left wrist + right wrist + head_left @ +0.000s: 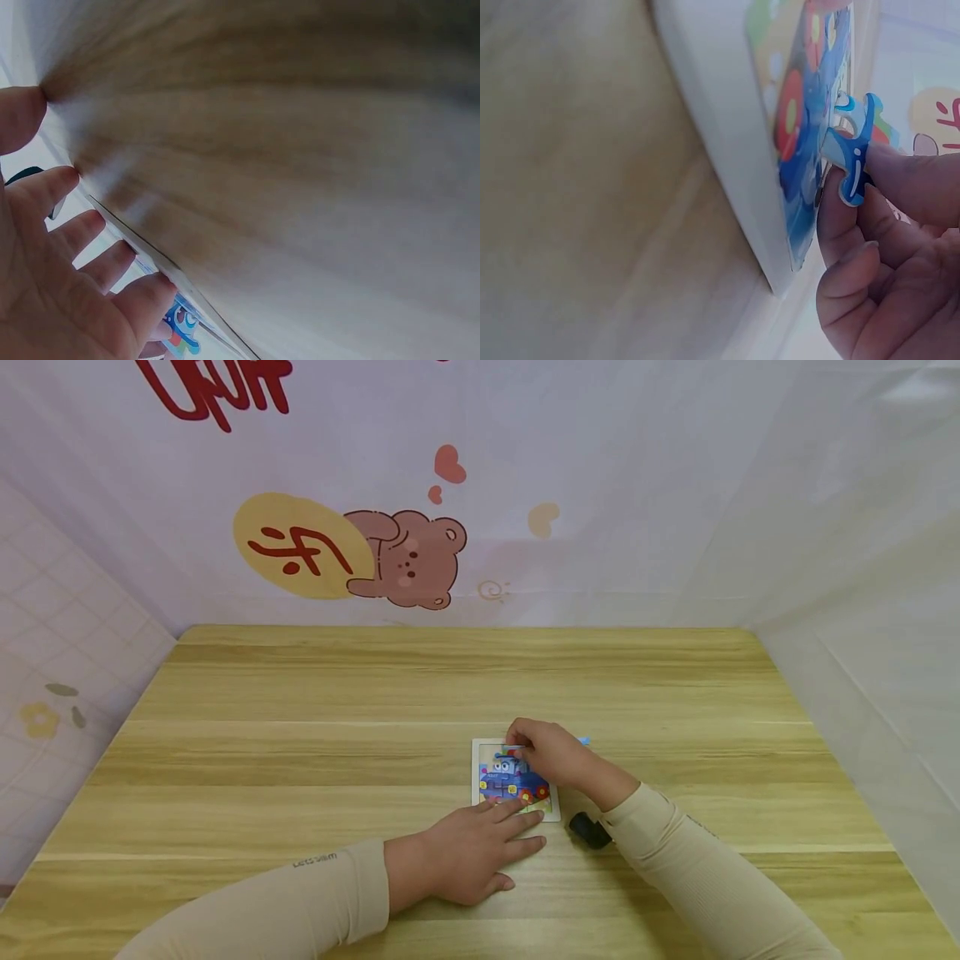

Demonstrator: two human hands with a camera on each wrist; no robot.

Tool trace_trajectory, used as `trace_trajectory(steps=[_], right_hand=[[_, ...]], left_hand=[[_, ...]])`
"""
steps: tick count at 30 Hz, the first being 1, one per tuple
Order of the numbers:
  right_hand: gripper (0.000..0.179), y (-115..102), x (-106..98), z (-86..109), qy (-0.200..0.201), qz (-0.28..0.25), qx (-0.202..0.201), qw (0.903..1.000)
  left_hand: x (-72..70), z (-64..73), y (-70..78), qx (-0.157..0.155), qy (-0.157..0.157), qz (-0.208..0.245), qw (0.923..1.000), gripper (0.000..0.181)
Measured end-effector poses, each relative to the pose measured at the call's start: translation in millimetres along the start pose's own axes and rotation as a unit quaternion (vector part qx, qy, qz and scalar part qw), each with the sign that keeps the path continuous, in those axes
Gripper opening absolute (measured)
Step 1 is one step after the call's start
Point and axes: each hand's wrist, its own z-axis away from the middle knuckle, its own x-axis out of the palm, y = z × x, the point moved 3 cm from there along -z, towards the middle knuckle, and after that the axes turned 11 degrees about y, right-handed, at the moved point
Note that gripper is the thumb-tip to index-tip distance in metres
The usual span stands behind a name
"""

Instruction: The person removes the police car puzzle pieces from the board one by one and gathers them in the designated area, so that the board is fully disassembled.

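Observation:
A jigsaw puzzle in a white-rimmed tray [475, 777] shows a blue cartoon car with eyes and red wheels. My left hand [480, 852] lies over its near edge, fingers spread and fairly straight, fingertips touching the tray in the left wrist view. Over the far right part of the picture, my right hand [555, 756] pinches a blue puzzle piece [855, 154] between thumb and fingers. That piece is tilted up from the picture in the right wrist view. Whether its lower edge touches the other pieces I cannot tell.
A small black object [588, 831] lies right of the tray, partly under the right forearm. Something light blue [584, 740] shows just beyond the right hand. The wooden table [300, 693] meets a printed white curtain [600, 485] at the back.

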Motion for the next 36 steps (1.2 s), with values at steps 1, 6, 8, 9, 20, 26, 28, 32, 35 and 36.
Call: trace_trajectory(steps=[1,6,8,9,20,26,28,32,35,36], right_hand=[[0.005,0.6,-0.2,-0.4,0.0,-0.001,-0.001,1.0],[0.007,1.0,-5.2,-2.2,0.005,-0.003,-0.006,1.0],[0.006,0.3,-9.2,-2.4,0.012,-0.003,-0.008,0.9999],[0.005,0.0,-11.5,-2.6,0.016,-0.007,-0.006,0.9998],[0.005,9.3,-28.6,-3.2,0.027,-0.015,0.011,0.9995],[0.005,19.1,-35.7,-0.1,0.049,-0.026,0.017,0.9983],[0.006,22.6,-38.3,1.7,0.055,-0.031,0.021,0.9978],[0.006,31.1,-44.6,5.0,0.061,-0.038,0.024,0.9971],[0.006,37.4,-50.5,7.7,0.066,-0.037,0.024,0.9969],[0.006,39.7,-52.4,8.7,0.068,-0.034,0.024,0.9968]], left_hand=[[0.2,-0.1,-0.1,0.0,0.0,-0.001,1.0,0.058],[1.3,-0.9,-0.9,0.0,0.001,0.003,1.0,0.058],[1.4,-1.2,-1.1,0.0,-0.002,0.007,1.0,0.058],[1.2,-1.3,-1.2,-0.001,-0.004,0.01,0.9999,0.058],[1.4,-2.0,-1.9,-0.004,-0.017,0.015,0.9997,0.059],[2.7,-2.0,-1.5,-0.004,-0.015,0.013,0.9998,0.059],[2.7,-1.8,-1.5,-0.005,-0.014,0.015,0.9998,0.059],[1.2,-0.8,-0.9,-0.004,-0.007,0.012,0.9999,0.058],[0.4,-0.2,-0.2,-0.003,-0.002,0.01,0.9999,0.058],[0.4,-0.1,0.0,-0.003,-0.001,0.01,0.9999,0.058]])
